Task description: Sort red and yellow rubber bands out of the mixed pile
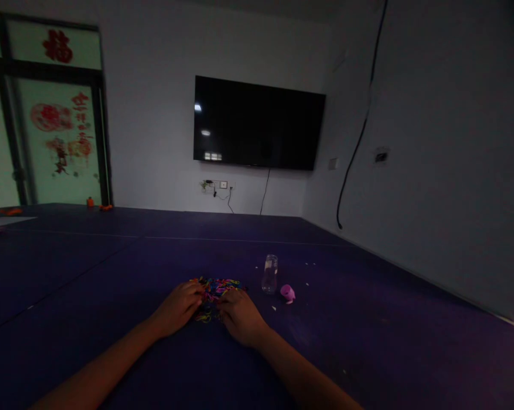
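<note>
A pile of small, brightly coloured loops (216, 288), which look like paper clips or rubber bands, lies on the purple surface between my hands. My left hand (182, 308) rests against the pile's left side, its fingers stretched onto the loops. From the right, my right hand (240, 315) reaches over the pile with bent, parted fingers; some fingertips are hidden among the loops. Just beyond my right hand stands a clear bottle (270, 274) without a cap. Beside it lies a small pink cap (288, 293), tilted on its side.
Small white scraps (274, 308) are scattered around the bottle on the purple surface (368, 353). Far left are orange objects (90, 202) and a pale sheet (15, 221). A television (259, 122) hangs on the back wall, and a dark cable (359, 136) runs down the right wall.
</note>
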The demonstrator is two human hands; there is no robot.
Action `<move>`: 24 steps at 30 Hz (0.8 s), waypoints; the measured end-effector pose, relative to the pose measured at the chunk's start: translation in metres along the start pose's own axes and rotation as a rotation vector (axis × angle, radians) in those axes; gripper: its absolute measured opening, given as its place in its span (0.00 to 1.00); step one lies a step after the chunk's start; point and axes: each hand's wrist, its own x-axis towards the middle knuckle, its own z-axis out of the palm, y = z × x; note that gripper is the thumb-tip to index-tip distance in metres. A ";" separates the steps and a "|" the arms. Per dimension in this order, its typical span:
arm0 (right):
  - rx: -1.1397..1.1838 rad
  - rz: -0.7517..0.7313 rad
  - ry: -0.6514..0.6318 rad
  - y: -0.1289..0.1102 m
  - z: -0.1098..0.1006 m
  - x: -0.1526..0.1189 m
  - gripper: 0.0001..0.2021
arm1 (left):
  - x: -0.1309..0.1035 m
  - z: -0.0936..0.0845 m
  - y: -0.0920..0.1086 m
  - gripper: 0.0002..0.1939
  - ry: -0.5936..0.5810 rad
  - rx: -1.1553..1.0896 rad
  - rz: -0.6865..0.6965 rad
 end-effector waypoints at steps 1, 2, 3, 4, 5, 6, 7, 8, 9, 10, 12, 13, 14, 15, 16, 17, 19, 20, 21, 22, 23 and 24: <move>-0.003 -0.002 -0.007 0.000 0.000 0.000 0.09 | 0.000 -0.001 0.001 0.13 -0.004 -0.003 0.003; -0.007 -0.002 -0.013 -0.001 -0.001 0.000 0.09 | 0.001 -0.002 0.001 0.13 -0.010 -0.007 0.003; -0.011 -0.001 -0.017 -0.001 -0.001 0.000 0.08 | 0.001 -0.002 0.002 0.13 -0.014 -0.009 0.001; -0.016 0.000 -0.017 -0.002 -0.001 0.000 0.08 | 0.001 -0.002 0.002 0.13 -0.018 -0.009 -0.003; -0.019 0.000 -0.016 -0.002 -0.001 0.000 0.09 | 0.001 -0.002 0.001 0.13 -0.022 -0.006 -0.008; -0.022 0.002 -0.013 -0.002 -0.001 0.000 0.09 | 0.000 -0.002 0.001 0.13 -0.025 -0.002 -0.013; -0.024 0.007 -0.006 -0.002 -0.001 0.000 0.09 | 0.000 -0.001 0.000 0.13 -0.026 0.003 -0.016; -0.024 0.016 0.002 -0.002 0.000 -0.001 0.10 | 0.000 -0.001 -0.001 0.14 -0.026 0.008 -0.019; -0.023 0.031 0.014 -0.001 0.000 -0.001 0.10 | -0.001 0.000 -0.002 0.14 -0.025 0.014 -0.019; -0.021 0.050 0.026 -0.001 0.001 -0.001 0.11 | -0.001 0.001 -0.003 0.14 -0.020 0.019 -0.019; -0.018 0.096 0.054 0.000 0.001 0.000 0.11 | -0.002 0.001 -0.004 0.14 -0.012 0.026 -0.021; -0.015 0.121 0.072 0.001 0.001 0.000 0.11 | -0.002 0.000 -0.004 0.14 -0.008 0.026 -0.021; -0.010 0.145 0.091 0.001 0.001 0.000 0.11 | -0.002 0.000 -0.003 0.14 -0.007 0.022 -0.021; -0.002 0.169 0.111 0.001 0.001 0.000 0.11 | -0.001 -0.001 -0.002 0.13 -0.010 0.013 -0.020; 0.010 0.188 0.132 0.001 0.000 0.000 0.12 | -0.001 -0.002 0.000 0.13 -0.019 0.001 -0.019; 0.027 0.206 0.153 0.002 0.000 0.000 0.12 | 0.000 -0.003 0.001 0.13 -0.032 -0.013 -0.015; 0.078 0.234 0.196 0.003 0.000 0.000 0.13 | 0.001 -0.004 0.003 0.13 -0.056 -0.032 -0.012; 0.113 0.249 0.219 0.004 0.000 0.000 0.13 | 0.002 -0.004 0.004 0.13 -0.059 -0.035 -0.013; 0.150 0.268 0.242 0.005 0.000 0.000 0.13 | 0.002 -0.004 0.004 0.13 -0.060 -0.034 -0.012; 0.187 0.290 0.263 0.006 0.001 0.000 0.14 | 0.002 -0.003 0.003 0.14 -0.058 -0.033 -0.009; 0.223 0.317 0.286 0.008 0.001 -0.001 0.14 | 0.002 -0.002 0.003 0.14 -0.058 -0.031 -0.004; 0.256 0.342 0.310 0.009 0.002 -0.001 0.14 | 0.002 -0.001 0.002 0.14 -0.059 -0.030 0.002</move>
